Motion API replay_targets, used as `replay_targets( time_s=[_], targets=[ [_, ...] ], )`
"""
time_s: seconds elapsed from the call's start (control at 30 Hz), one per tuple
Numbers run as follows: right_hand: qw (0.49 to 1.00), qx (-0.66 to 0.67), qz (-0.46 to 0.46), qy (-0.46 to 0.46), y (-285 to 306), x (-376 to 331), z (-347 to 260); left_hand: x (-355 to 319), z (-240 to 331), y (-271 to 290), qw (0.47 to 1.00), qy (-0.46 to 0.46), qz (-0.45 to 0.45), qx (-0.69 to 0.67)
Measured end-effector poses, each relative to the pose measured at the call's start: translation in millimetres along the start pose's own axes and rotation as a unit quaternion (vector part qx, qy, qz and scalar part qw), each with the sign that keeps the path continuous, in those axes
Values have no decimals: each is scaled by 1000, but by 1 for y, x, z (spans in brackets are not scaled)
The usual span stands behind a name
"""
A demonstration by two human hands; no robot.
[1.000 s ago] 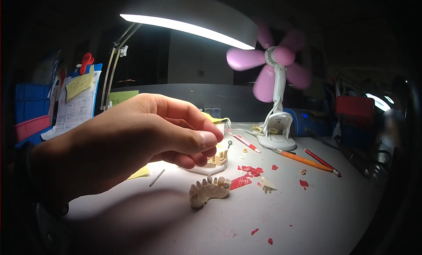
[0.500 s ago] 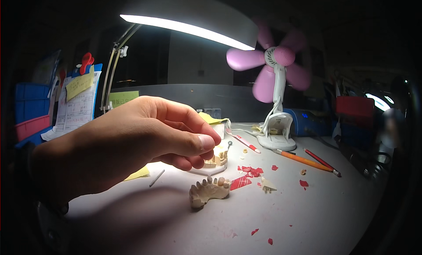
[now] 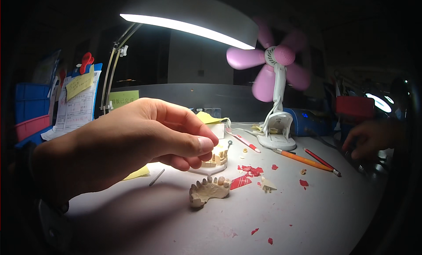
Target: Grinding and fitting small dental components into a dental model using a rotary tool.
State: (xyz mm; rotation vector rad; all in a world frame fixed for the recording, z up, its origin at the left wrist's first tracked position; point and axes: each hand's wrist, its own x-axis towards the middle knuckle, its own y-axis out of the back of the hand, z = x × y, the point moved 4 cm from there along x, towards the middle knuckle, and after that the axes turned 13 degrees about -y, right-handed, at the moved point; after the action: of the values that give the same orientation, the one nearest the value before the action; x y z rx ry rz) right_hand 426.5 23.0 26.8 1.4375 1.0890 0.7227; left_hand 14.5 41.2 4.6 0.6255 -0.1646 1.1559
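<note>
My left hand (image 3: 162,138) is raised over the table, thumb and fingertips pinched together. Whatever lies between the tips is too small or hidden to make out. Behind those fingers stands a dental model on a white base (image 3: 213,170), partly covered by the hand. Below and a little right of it, a cream dental arch cast with a row of teeth (image 3: 207,194) lies on the table. At the dim right edge is my right hand (image 3: 368,140), its fingers bent and apart, close to dark equipment and a cable; nothing shows in it.
Red wax scraps (image 3: 251,170), a red wax strip (image 3: 240,182) and a cream fragment (image 3: 267,185) lie near the cast. An orange-handled tool (image 3: 305,160) and a red pencil (image 3: 321,162) rest at right. Behind stand a pink fan (image 3: 281,57) and lamp (image 3: 189,31).
My right hand has come into view at the right edge. The left hand has barely shifted and keeps its pinch; the cast and scraps stay in place.
</note>
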Motion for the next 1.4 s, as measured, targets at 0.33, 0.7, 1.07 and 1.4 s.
replay_targets(
  time_s=[0.33,0.7,1.07,1.4],
  targets=[
    [912,132,-59,384,0,-45,-153,1,-4,3,995,97,-3,30],
    [907,36,-128,399,-68,-47,-215,-4,-12,-7,989,123,-46,68],
    [884,104,-153,430,-74,-45,-211,-6,-5,-12,986,87,-97,106],
    [876,133,-182,427,-80,-37,-212,-5,-1,-12,979,57,-115,156]
  ],
)
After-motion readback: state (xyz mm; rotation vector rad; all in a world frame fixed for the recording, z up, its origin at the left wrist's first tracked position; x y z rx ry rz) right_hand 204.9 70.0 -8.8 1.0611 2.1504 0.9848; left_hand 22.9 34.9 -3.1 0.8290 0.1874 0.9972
